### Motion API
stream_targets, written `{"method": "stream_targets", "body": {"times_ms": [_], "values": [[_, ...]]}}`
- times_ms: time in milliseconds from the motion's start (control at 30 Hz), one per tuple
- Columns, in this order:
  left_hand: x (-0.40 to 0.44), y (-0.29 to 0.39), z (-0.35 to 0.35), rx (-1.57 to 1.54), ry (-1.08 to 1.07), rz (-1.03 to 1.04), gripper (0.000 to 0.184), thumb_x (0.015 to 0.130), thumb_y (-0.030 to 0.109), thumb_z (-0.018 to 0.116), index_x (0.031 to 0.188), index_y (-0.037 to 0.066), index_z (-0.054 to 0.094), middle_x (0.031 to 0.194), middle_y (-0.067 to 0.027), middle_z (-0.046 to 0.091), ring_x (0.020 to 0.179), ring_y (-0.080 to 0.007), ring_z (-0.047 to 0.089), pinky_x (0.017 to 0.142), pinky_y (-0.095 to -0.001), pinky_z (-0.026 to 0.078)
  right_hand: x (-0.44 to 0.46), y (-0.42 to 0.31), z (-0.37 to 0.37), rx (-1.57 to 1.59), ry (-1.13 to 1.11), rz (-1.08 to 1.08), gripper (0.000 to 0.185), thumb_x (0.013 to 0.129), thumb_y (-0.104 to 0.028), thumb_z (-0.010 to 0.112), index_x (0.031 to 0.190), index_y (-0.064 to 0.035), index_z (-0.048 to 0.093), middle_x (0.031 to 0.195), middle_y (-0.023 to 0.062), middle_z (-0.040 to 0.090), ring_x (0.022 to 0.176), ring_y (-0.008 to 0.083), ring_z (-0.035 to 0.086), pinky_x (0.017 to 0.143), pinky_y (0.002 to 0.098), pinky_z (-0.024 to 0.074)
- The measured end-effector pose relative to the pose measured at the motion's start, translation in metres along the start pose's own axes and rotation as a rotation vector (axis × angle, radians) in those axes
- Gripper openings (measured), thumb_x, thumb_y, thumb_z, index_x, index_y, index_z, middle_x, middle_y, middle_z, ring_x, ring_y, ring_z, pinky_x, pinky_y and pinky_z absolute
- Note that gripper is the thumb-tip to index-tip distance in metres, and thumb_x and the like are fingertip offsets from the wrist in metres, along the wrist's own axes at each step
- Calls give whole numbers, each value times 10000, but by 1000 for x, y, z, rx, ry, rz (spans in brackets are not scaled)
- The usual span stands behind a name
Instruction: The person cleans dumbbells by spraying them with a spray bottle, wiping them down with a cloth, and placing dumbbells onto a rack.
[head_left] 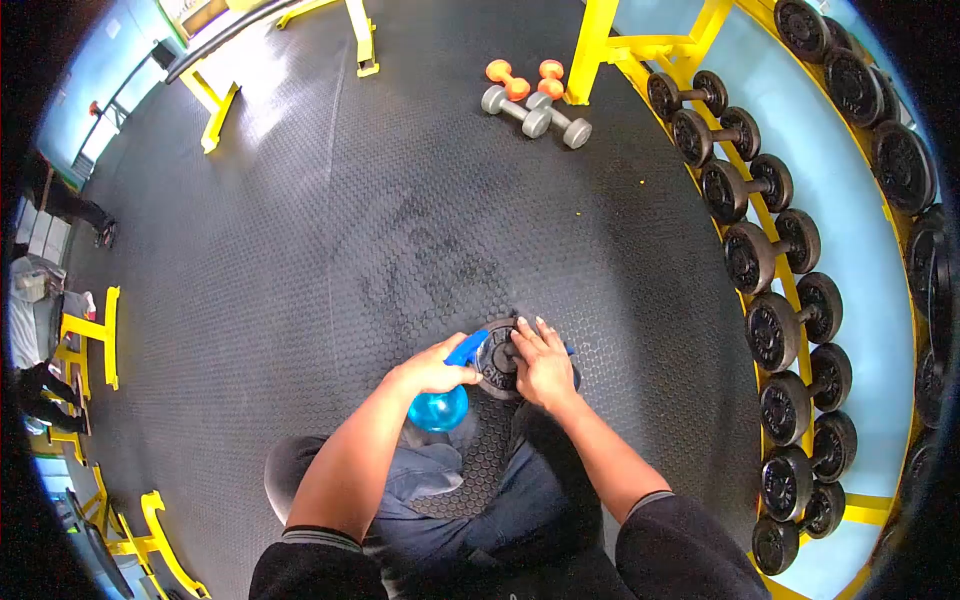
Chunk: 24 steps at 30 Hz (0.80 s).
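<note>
My left hand (432, 369) is wrapped around the neck of a spray bottle with a translucent blue body (438, 411) and a blue spray head (466, 349). The spray head is close against a black dumbbell (497, 372), whose round end plate with raised lettering faces up toward me. My right hand (545, 368) grips that dumbbell, its fingers over the plate's upper rim and its thumb near the hub. A small blue bit shows just right of my right hand; I cannot make out what it is. The dumbbell's handle is hidden.
My legs (500, 530) are folded on the black rubber floor (400, 200). To the right stands a yellow rack (708, 50) with several black dumbbells (775, 330). Ahead lie grey dumbbells (520, 112) and orange dumbbells (508, 80). Yellow bench frames (110, 340) and people's legs are at left.
</note>
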<state>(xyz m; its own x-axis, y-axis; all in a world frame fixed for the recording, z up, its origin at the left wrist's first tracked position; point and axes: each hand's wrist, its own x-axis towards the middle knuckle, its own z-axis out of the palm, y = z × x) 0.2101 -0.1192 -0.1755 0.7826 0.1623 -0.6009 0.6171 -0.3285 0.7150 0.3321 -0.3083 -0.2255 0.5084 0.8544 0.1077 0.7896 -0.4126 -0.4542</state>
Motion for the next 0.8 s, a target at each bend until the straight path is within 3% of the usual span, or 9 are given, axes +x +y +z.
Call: {"method": "stream_targets", "body": {"times_ms": [300,433,500,567,600,633,700,733,800], "values": [[8,10,-18,26,102,21,531,704,214,736,1167,57,528,1091,-129,603,1031,-241,576,899,-355,453,17,-31,21,-87,8,-189,352,789,-145,518,1103,-13,604,1190,190,608,1187,335,529,1033,412,388],[8,27,-35,99,217,70,514,692,207,713,1158,79,539,1093,-137,600,1022,-259,580,891,-373,455,-16,-40,10,71,-108,-433,317,774,-110,511,1065,-12,589,1075,179,637,1109,329,564,970,420,434],[2,41,-40,138,223,97,510,699,213,703,1158,77,528,1097,-153,596,1037,-283,582,891,-381,455,-23,-38,-4,105,-238,-376,393,753,-113,552,1134,-16,557,1127,190,608,1104,335,561,944,416,449],[-11,68,-50,198,201,107,518,703,214,700,1167,72,519,1102,-164,591,1046,-300,580,889,-386,455,-17,-31,-11,240,-90,-243,578,699,-91,625,1253,-8,484,1261,221,514,1146,368,514,974,437,425],[-14,73,-50,248,171,113,527,706,214,697,1176,68,509,1107,-175,587,1054,-316,578,887,-390,456,-10,-32,-11,184,54,-155,689,684,-141,676,1315,-1,436,1353,233,430,1256,386,413,1039,472,354],[-11,66,-49,219,190,236,522,717,212,690,1177,59,497,1095,-185,587,1052,-340,577,880,-400,458,1,-37,-10,42,80,-61,741,700,-235,670,1344,18,403,1411,239,373,1334,395,318,1104,534,223],[-15,71,-49,205,158,238,524,725,213,693,1179,53,486,1077,-185,594,1037,-347,584,871,-411,462,14,-50,-6,-127,-70,85,764,714,-329,642,1346,28,403,1439,237,344,1369,390,266,1122,575,125],[-19,73,-48,207,148,238,524,725,213,693,1179,53,486,1077,-185,594,1037,-347,584,871,-411,462,10,-55,2,-155,-101,41,757,725,-381,612,1335,29,426,1442,234,343,1367,385,273,1116,604,88],[-23,80,-48,307,80,257,534,733,223,695,1190,64,469,1061,-185,599,1009,-357,594,854,-420,466,-15,-55,11,-85,-116,-168,626,698,-259,619,1252,14,517,1402,186,420,1363,335,305,1119,549,159]]}}
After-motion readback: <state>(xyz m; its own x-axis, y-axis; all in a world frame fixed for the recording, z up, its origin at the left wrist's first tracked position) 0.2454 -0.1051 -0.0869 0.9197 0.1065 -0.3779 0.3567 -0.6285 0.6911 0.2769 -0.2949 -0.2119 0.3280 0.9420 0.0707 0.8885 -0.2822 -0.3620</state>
